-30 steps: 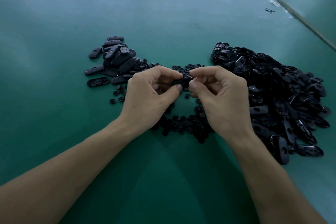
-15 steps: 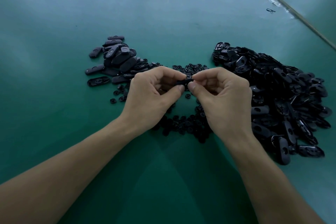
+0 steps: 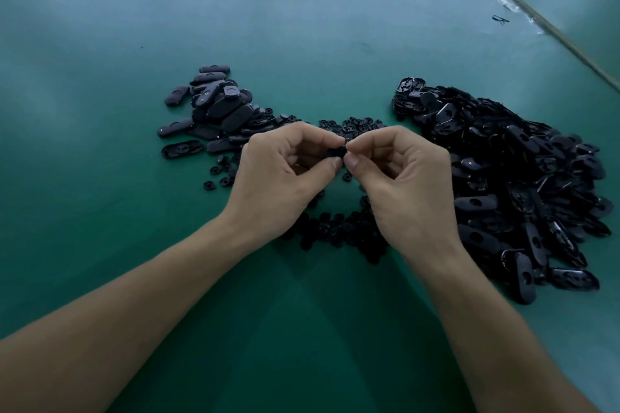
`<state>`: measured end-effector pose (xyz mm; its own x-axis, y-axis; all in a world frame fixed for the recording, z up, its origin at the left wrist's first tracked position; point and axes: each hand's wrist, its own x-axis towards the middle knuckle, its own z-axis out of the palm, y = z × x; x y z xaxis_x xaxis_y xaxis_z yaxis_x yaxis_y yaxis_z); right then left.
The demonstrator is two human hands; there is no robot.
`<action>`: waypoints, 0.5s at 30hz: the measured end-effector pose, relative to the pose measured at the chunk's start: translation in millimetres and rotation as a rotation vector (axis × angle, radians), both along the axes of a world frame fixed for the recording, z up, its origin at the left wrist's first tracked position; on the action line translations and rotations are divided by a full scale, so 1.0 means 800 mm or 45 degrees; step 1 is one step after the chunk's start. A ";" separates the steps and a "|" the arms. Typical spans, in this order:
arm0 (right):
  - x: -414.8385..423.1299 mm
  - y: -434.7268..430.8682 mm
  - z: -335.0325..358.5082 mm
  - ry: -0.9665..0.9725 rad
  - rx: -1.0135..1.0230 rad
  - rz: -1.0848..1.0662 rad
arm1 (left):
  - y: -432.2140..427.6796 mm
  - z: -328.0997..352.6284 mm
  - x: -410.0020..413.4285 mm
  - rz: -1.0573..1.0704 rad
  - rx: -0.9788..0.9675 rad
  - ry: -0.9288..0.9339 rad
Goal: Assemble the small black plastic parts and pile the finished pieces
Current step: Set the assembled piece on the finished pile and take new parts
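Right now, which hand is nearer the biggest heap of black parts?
Right. The right hand is just beside the biggest heap; the left hand is beyond it, beside the smaller pile.

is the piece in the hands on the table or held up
Held up: left hand and right hand pinch the black piece, off the table.

No readable text, label or number on any of the black parts

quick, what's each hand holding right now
Left hand: pinching the small black part.
Right hand: pinching the same part from its other end.
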<state>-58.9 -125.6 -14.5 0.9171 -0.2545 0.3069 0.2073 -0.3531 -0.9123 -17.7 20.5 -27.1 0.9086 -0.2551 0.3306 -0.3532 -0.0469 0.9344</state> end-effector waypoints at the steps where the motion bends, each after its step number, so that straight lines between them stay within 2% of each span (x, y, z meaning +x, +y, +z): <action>1: 0.000 0.000 0.000 0.003 -0.017 -0.003 | 0.000 0.000 0.000 -0.002 -0.001 -0.002; 9: -0.003 0.000 0.003 -0.013 -0.109 -0.104 | 0.001 0.000 -0.002 -0.045 0.058 -0.040; 15: -0.006 0.008 0.003 -0.086 -0.189 -0.097 | 0.000 0.001 -0.003 0.052 0.126 -0.073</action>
<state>-63.6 -119.5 -11.7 0.8728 -0.2699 0.4067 0.2339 -0.5000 -0.8338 -20.4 20.1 -26.4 0.8993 -0.2522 0.3572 -0.4017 -0.1538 0.9028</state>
